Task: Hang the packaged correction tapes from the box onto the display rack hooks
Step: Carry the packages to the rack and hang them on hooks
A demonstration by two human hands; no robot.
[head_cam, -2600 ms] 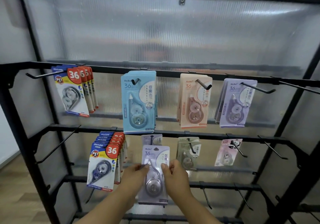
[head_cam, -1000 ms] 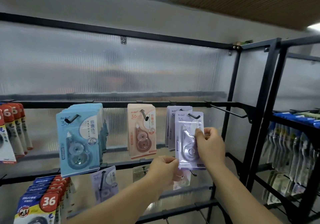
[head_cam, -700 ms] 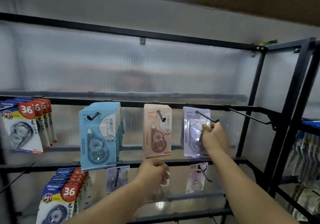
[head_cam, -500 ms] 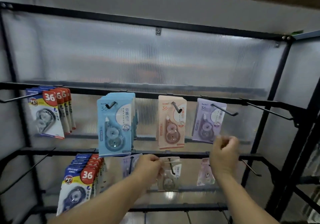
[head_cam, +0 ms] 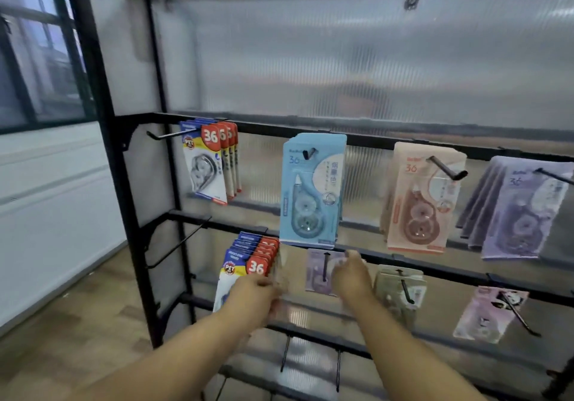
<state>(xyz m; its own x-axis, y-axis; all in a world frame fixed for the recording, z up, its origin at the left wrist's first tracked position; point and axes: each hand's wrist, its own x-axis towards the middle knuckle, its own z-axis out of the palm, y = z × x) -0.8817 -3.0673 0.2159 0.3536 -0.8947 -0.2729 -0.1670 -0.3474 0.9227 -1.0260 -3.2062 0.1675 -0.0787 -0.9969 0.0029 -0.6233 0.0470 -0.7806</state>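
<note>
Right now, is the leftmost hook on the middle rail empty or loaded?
Empty. The leftmost hook is bare wire end to end; the red-and-blue packs hang beside it.

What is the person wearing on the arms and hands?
Nothing that shows. The left hand and right hand are bare: no gloves, rings or watch visible, though the fingers are blurred. Both forearms are bare too, and no sleeve reaches into view.
</note>
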